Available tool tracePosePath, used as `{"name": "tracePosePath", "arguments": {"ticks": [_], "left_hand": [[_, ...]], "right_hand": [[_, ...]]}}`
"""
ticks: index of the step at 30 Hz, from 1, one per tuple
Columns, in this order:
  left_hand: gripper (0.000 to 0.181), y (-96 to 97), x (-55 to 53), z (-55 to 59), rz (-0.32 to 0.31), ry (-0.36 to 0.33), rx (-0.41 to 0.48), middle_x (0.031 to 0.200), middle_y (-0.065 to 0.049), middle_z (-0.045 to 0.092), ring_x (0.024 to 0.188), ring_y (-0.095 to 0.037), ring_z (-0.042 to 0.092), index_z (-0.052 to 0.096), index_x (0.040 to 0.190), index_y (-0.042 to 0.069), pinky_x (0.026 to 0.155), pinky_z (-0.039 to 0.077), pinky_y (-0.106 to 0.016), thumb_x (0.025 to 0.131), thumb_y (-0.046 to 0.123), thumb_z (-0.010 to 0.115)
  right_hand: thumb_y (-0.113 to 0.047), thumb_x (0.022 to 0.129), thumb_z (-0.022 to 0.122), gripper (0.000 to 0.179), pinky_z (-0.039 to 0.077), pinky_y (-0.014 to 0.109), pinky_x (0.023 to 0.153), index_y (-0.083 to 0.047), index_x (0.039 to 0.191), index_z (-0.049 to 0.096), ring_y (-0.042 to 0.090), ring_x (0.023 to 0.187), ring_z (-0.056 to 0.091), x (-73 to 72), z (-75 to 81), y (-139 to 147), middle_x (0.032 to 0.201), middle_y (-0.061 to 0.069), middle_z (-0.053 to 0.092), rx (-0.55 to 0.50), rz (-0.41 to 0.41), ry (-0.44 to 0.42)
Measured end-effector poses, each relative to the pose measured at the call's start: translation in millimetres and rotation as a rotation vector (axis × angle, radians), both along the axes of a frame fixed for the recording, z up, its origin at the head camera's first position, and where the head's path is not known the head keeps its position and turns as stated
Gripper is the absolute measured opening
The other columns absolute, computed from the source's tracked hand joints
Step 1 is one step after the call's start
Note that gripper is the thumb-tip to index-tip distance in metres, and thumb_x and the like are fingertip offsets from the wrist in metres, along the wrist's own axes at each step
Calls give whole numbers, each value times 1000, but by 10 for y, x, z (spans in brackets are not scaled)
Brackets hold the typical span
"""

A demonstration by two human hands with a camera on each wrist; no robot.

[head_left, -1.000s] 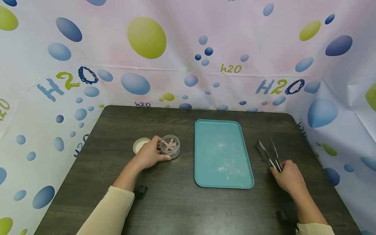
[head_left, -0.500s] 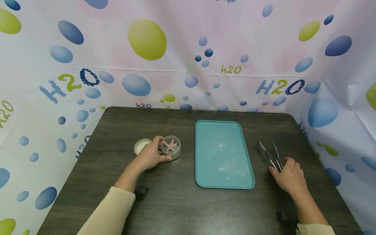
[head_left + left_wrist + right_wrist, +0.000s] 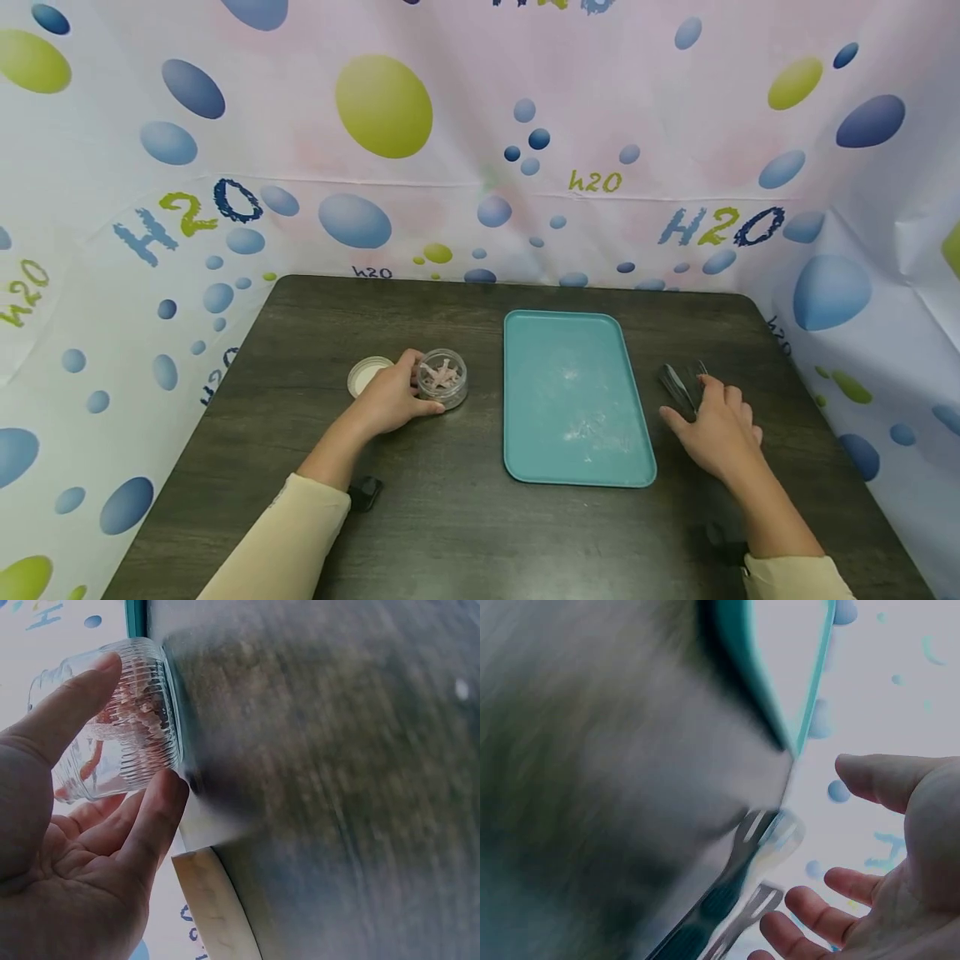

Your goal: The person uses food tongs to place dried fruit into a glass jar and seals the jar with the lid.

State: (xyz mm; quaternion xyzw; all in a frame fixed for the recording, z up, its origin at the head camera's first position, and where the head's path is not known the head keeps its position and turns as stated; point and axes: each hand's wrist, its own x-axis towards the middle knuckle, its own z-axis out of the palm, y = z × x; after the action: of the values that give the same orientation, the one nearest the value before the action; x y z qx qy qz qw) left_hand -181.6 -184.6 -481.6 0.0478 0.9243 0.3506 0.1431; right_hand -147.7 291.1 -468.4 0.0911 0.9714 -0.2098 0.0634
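Observation:
My left hand (image 3: 390,396) grips a small clear glass jar (image 3: 444,385) from its left side, thumb and fingers around it. The jar stands lidless on the table, with pale pinkish pieces inside. In the left wrist view its ribbed wall (image 3: 139,720) shows between thumb and fingers. A round lid (image 3: 366,373), cream inside, lies just left of the jar, partly behind the hand. My right hand (image 3: 716,429) hovers over metal tongs (image 3: 678,390) on the table. Its fingers are spread and apart from the tongs (image 3: 727,892) in the right wrist view.
A turquoise rectangular tray (image 3: 577,396) with whitish marks lies between the two hands. The dark wood-look table (image 3: 487,533) reaches to a printed curtain (image 3: 465,108) at the back and sides.
My right hand has let go of the tongs' handle and moved forward and slightly left over them. The left hand keeps its hold on the jar. The head view has shifted slightly.

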Motion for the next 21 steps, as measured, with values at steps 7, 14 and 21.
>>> {"name": "tracePosePath", "arguments": {"ticks": [7,14,21], "left_hand": [[92,3,-6,-8,11,-10,20,148,-24,65,130,-39,71,38,161,4,105,62,-51,92,33,91],[92,9,-2,-8,20,-17,11,146,-22,66,128,-37,71,38,162,6,103,62,-51,92,35,90],[89,19,20,4,26,-18,6,142,-20,68,125,-35,73,41,159,7,100,62,-50,91,35,91]], "right_hand": [[-39,103,73,92,30,83,106,7,166,24,68,143,30,-132,105,-344,159,46,28,-31,81,40],[-39,101,77,91,38,77,102,5,165,30,60,137,40,-229,153,-705,154,40,38,-41,150,95],[-39,102,77,85,41,68,98,-2,166,35,55,138,44,-285,134,-1032,155,34,41,-85,228,120]]}}
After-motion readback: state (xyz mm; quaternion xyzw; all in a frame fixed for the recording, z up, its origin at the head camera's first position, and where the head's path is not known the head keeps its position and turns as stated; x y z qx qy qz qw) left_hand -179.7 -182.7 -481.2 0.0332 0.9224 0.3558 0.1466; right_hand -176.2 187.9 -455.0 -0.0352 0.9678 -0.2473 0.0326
